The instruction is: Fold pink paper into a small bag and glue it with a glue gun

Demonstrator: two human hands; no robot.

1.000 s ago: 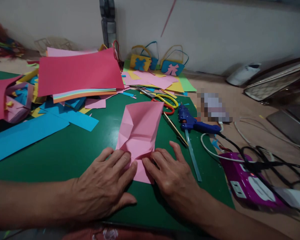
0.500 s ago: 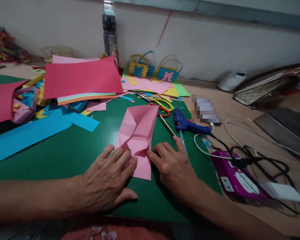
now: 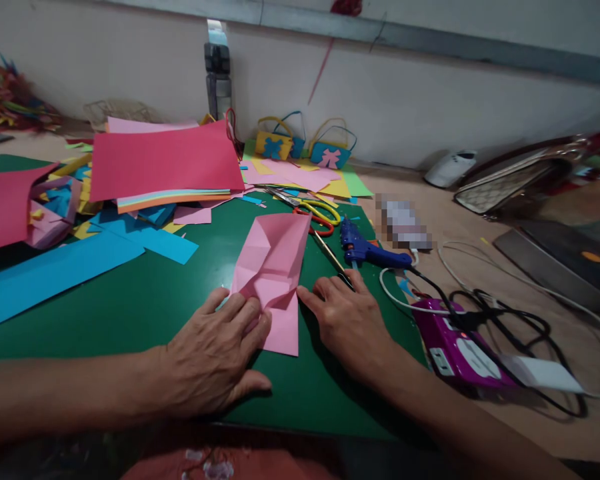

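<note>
A creased, partly folded piece of pink paper point(image 3: 279, 267) lies on the green board point(image 3: 180, 320), its upper part standing up in loose folds. My left hand point(image 3: 220, 347) lies over the paper's lower left side, fingers pressing it down and thumb stretched out over the board. At the paper's right edge, the index fingertip of my right hand point(image 3: 347, 320) points inward; its other fingers are loosely bent, and no held thing shows. A thin tool with a gold-coloured shaft and black part point(image 3: 334, 259) lies just beyond the right hand's fingers.
Scissors point(image 3: 320, 213) and a blue glue gun point(image 3: 370, 250) lie past the paper. At right are a purple power box point(image 3: 450, 353) with cables and a phone point(image 3: 405, 223). Coloured sheets point(image 3: 165, 163), blue strips point(image 3: 60, 273) and small paper bags point(image 3: 275, 143) lie or stand behind and left.
My right index fingertip has come slightly away from the folds to the paper's edge. My left hand stays pressed on the paper. The view has shifted a little.
</note>
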